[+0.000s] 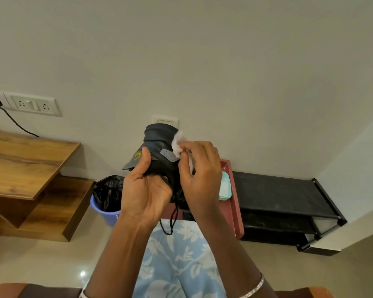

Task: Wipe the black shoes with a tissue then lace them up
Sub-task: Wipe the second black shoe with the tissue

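A black shoe (159, 145) with a grey patch and a yellow mark is held up in front of me, toe pointing away toward the wall. My left hand (143, 192) grips it from below, thumb on its left side. My right hand (199, 177) pinches a white tissue (178, 143) and presses it against the shoe's right upper side. A black lace (172, 220) dangles loose under the shoe, between my wrists. The shoe's heel part is hidden behind my hands.
A red tray (237, 203) with a light teal box (225, 188) lies behind my right hand. A black low shoe rack (284, 196) stands to the right by the wall. A blue bin with a black liner (106, 198) and a wooden desk (26, 160) are on the left.
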`<state>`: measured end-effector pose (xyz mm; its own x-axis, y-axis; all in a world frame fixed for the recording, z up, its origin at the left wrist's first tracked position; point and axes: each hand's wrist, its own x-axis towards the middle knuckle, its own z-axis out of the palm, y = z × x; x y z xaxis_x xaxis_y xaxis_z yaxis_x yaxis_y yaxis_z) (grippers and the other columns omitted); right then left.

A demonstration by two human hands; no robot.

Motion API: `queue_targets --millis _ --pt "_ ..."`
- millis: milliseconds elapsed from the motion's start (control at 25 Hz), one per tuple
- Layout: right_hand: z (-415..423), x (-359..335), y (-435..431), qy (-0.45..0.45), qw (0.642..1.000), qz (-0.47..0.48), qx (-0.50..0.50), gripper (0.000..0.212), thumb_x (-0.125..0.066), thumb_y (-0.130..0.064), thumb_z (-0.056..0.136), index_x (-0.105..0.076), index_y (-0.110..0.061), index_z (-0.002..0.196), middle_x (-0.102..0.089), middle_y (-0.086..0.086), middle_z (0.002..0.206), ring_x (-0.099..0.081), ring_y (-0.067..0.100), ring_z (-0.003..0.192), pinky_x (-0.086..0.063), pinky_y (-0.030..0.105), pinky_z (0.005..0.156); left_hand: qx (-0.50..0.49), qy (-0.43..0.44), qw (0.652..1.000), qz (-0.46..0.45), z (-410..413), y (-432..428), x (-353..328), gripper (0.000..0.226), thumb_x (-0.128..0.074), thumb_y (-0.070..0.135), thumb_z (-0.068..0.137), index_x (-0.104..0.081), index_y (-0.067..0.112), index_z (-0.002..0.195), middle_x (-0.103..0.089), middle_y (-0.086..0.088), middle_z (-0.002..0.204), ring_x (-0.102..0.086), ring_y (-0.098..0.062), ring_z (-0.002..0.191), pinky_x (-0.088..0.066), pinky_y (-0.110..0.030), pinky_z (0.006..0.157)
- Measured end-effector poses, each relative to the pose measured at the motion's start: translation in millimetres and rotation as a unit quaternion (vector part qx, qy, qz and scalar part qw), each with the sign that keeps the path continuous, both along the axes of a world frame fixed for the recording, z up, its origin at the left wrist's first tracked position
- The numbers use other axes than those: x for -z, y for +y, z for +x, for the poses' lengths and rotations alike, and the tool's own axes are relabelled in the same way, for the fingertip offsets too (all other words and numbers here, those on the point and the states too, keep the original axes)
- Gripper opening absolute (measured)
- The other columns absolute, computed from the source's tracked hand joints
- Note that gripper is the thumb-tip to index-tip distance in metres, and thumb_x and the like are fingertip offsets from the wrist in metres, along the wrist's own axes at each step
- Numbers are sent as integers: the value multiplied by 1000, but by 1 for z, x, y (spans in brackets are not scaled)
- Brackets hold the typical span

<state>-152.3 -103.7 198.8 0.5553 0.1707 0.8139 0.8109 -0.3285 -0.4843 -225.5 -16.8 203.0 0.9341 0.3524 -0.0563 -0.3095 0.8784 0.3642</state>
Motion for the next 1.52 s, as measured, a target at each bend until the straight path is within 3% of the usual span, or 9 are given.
queue_targets --millis 80,280,440,760,960,1120,1200,1320,1520 --pt "3 27 -19 30 999 -7 9 13 -58 -9 94 -69 -5 100 -66 5 96 -59 18 88 -48 24 73 -14 -5 1000 -4 -2 9 0 54 -45 39 104 -43 8 149 -47 -17 151 -44 -33 140 -24 -47 122" --pt "-1 62 -44 129 989 -31 66 34 -47 -34 95 -68 -9 101 -67 3 96 -64 16 87 -45 8 68 -36 -14 999 -19 -3 28 4 54 -41 42 105 -43 10 149 -48 -16 150 -45 -35 139 -24 -52 121" --pt "-11 38 -17 89 994 -22 62 15 -58 -15 95 -69 -13 104 -66 0 98 -58 16 92 -41 13 79 -18 -31 998 -59 0 25 10 57 -47 41 102 -44 7 148 -48 -19 150 -45 -36 139 -22 -50 122" --pt "-16 61 -18 40 999 3 33 26 -70 3 90 -73 -5 115 -69 9 109 -63 13 106 -57 23 84 -29 -62 994 -82 -1 27 11 54 -48 40 102 -48 7 144 -53 -19 145 -50 -36 136 -27 -50 120" --pt "2 81 -54 170 983 -7 64 22 -74 -3 87 -74 -11 108 -69 -2 101 -64 1 89 -50 3 74 -35 1 999 13 20 43 22 49 -56 33 98 -54 8 140 -56 -19 143 -54 -39 131 -35 -55 115" --pt "32 71 -76 420 886 176 84 23 -70 -9 91 -72 -30 101 -70 -10 100 -69 6 93 -60 26 78 48 90 983 153 54 59 11 58 -54 51 95 -62 6 131 -61 -22 135 -59 -38 125 -42 -52 111" --pt "47 63 -85 508 799 317 53 20 -69 -5 91 -75 -22 100 -75 2 102 -73 15 93 -60 28 73 114 160 937 288 73 62 9 70 -55 63 91 -63 6 131 -66 -20 128 -62 -36 121 -44 -50 109" --pt "57 60 -90 580 704 409 12 17 -69 -2 89 -74 -10 104 -76 7 102 -75 17 91 -59 26 69 183 262 803 502 100 69 17 56 -63 62 86 -71 12 110 -77 -10 104 -71 -28 102 -51 -48 102" --pt "59 83 -74 632 669 390 5 17 -69 -2 89 -73 -7 105 -75 10 105 -75 20 92 -59 34 82 320 192 524 766 136 91 39 46 -69 52 87 -67 7 83 -70 -9 80 -67 -17 73 -56 -37 80"
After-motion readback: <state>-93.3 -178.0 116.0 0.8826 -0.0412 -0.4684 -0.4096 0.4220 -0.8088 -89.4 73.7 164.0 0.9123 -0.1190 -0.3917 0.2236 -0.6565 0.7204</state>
